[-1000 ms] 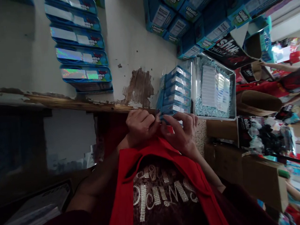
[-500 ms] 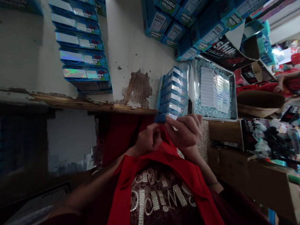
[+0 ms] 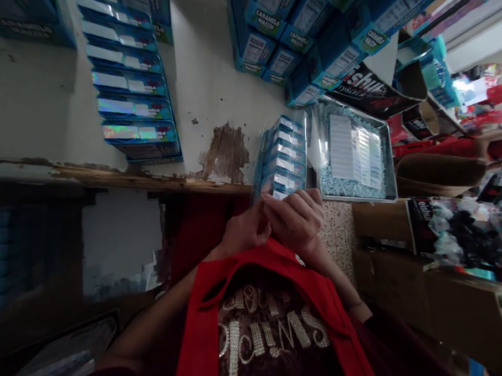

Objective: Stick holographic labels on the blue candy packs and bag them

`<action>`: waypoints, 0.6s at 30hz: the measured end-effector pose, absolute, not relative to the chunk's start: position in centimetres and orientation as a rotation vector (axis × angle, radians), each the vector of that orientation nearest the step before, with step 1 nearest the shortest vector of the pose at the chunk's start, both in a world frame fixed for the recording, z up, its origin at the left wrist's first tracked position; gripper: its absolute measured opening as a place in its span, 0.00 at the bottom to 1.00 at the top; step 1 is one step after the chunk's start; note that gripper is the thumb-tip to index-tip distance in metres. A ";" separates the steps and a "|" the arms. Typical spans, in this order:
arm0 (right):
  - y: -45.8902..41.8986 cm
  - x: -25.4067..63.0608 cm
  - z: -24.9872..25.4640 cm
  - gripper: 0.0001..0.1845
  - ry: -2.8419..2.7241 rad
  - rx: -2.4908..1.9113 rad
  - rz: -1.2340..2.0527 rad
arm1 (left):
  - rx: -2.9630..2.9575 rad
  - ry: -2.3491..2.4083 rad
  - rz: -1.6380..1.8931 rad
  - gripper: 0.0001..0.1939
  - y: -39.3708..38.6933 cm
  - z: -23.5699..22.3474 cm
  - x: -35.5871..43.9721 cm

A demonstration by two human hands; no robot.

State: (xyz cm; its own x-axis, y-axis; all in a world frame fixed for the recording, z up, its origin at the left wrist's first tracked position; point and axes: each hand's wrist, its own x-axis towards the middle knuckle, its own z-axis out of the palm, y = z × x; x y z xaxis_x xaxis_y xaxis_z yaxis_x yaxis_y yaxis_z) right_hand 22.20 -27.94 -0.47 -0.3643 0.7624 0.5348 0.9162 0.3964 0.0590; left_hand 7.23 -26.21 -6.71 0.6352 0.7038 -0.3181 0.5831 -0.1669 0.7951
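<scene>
My left hand (image 3: pixel 245 230) and my right hand (image 3: pixel 297 218) meet in front of my red apron (image 3: pixel 275 262), fingertips touching or nearly so. Both are closed, the fingers bent into a pinch. Whatever lies between their tips is too small or too hidden to make out. Just beyond my fingers, a row of blue candy boxes (image 3: pixel 283 156) in clear plastic stands at the table's edge. Its near end is partly covered by my right hand.
The white table (image 3: pixel 203 57) has a worn wooden front edge. Another row of blue boxes (image 3: pixel 130 99) stands at left, with stacked boxes (image 3: pixel 294 39) at the back. A metal tray (image 3: pixel 389 165) of pale blue pieces is at right, near cardboard boxes (image 3: pixel 381 226).
My hands have come closer together, the right one shifting left until the fingertips meet. The view has turned slightly, so the table's things sit a little differently.
</scene>
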 end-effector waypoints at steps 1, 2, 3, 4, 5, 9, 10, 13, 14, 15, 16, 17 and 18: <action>-27.9 22.2 -0.5 0.04 -2.229 -1.439 -0.487 | 1.847 1.044 0.110 0.39 -25.8 -6.3 7.0; -27.9 22.3 -0.6 0.04 -2.224 -1.439 -0.484 | 1.844 1.045 0.078 0.40 -25.4 -5.9 6.8; -27.8 22.3 -0.7 0.04 -2.217 -1.444 -0.483 | 1.840 1.030 0.058 0.41 -25.1 -5.6 6.7; -27.8 22.3 -0.7 0.05 -2.211 -1.451 -0.478 | 1.833 1.006 0.051 0.40 -24.9 -5.5 6.6; -27.7 22.3 -0.8 0.05 -2.206 -1.456 -0.473 | 1.818 0.980 0.051 0.39 -24.8 -5.4 6.6; -27.5 22.1 -0.8 0.07 -2.174 -1.444 -0.448 | 1.747 0.943 0.103 0.38 -24.8 -5.9 6.8; -27.4 22.0 -0.8 0.08 -2.168 -1.438 -0.446 | 1.743 0.945 0.108 0.40 -24.9 -6.0 6.9; -27.2 22.0 -0.8 0.11 -2.182 -1.430 -0.445 | 1.779 0.968 0.106 0.44 -24.9 -6.3 7.1; -27.2 22.1 -0.9 0.12 -2.188 -1.429 -0.440 | 1.802 0.982 0.098 0.44 -24.9 -6.2 7.1; -27.1 22.1 -1.0 0.13 -2.192 -1.432 -0.434 | 1.828 0.997 0.086 0.43 -24.8 -6.2 7.2; -27.0 22.2 -1.2 0.14 -2.195 -1.437 -0.429 | 1.853 1.012 0.068 0.42 -24.7 -6.0 7.3; -27.0 22.2 -1.3 0.14 -2.197 -1.447 -0.423 | 1.873 1.027 0.050 0.40 -24.5 -5.9 7.4; -26.9 22.3 -1.5 0.14 -2.195 -1.458 -0.420 | 1.889 1.039 0.035 0.38 -24.2 -5.7 7.5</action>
State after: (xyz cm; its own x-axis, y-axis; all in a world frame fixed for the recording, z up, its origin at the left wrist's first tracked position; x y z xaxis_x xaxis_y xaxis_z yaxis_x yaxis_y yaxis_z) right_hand 22.30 -26.90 -1.53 -0.3262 0.7776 0.5374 0.9211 0.3893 -0.0041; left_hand 7.47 -24.25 -5.72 0.6391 0.6689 -0.3796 0.6420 -0.1922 0.7422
